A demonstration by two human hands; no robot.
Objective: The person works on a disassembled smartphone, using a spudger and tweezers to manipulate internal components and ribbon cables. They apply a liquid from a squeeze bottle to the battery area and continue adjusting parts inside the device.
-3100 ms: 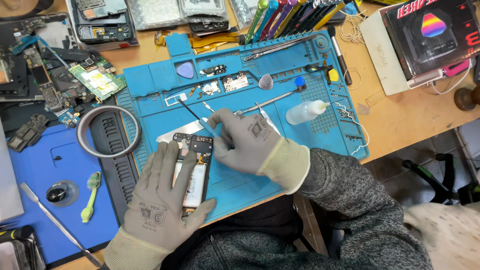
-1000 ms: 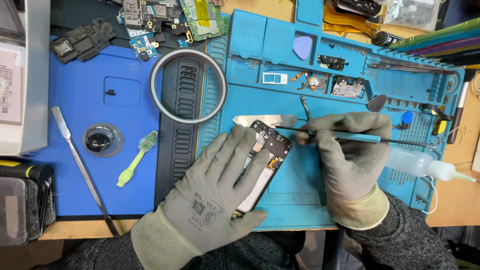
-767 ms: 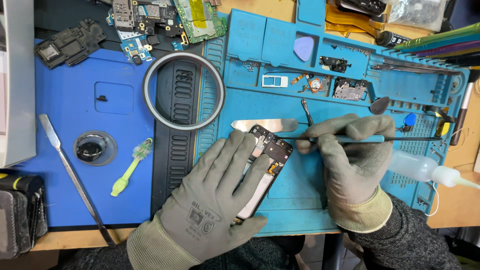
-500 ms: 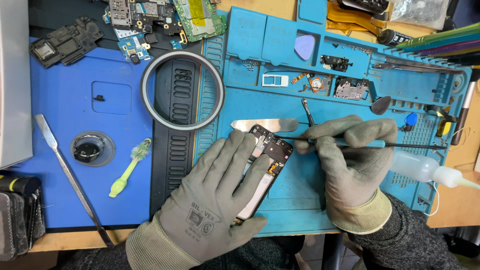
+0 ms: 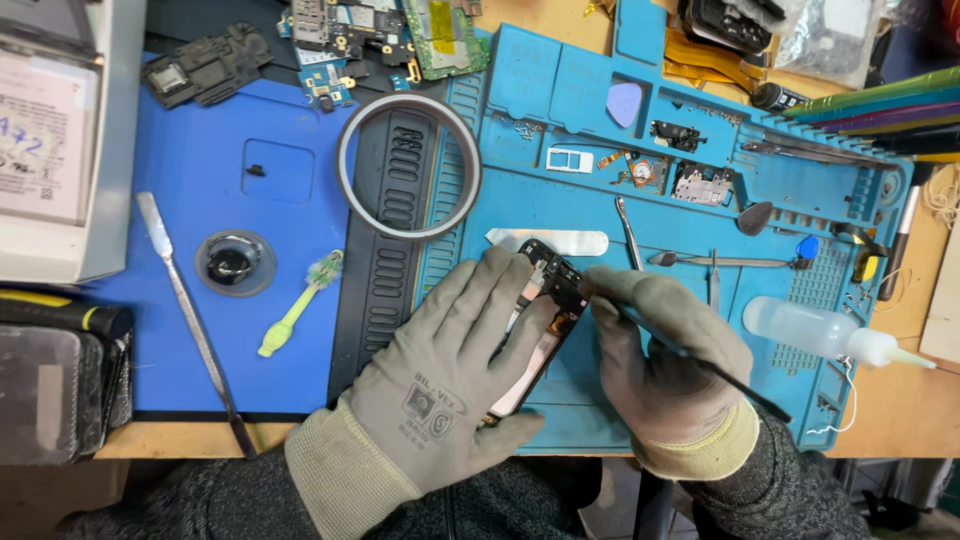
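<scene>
A long metal spatula (image 5: 190,315) and a green brush (image 5: 297,308) lie on the dark blue mat (image 5: 290,190), well to the left of the gloved left hand (image 5: 450,375). That hand's fingers (image 5: 480,300) are spread flat, pressing an opened smartphone (image 5: 540,330) onto the teal repair mat (image 5: 560,200) on the wooden worktop (image 5: 890,420). A ring of tape (image 5: 408,166) rests just beyond the fingertips. To the right, the gloved right hand (image 5: 665,365) has its fingers clenched around a thin black tool (image 5: 720,375), its tip hidden at the phone's upper end. Farther right of those fingers sits a clear squeeze bottle (image 5: 820,330), with tweezers (image 5: 628,232) just above.
</scene>
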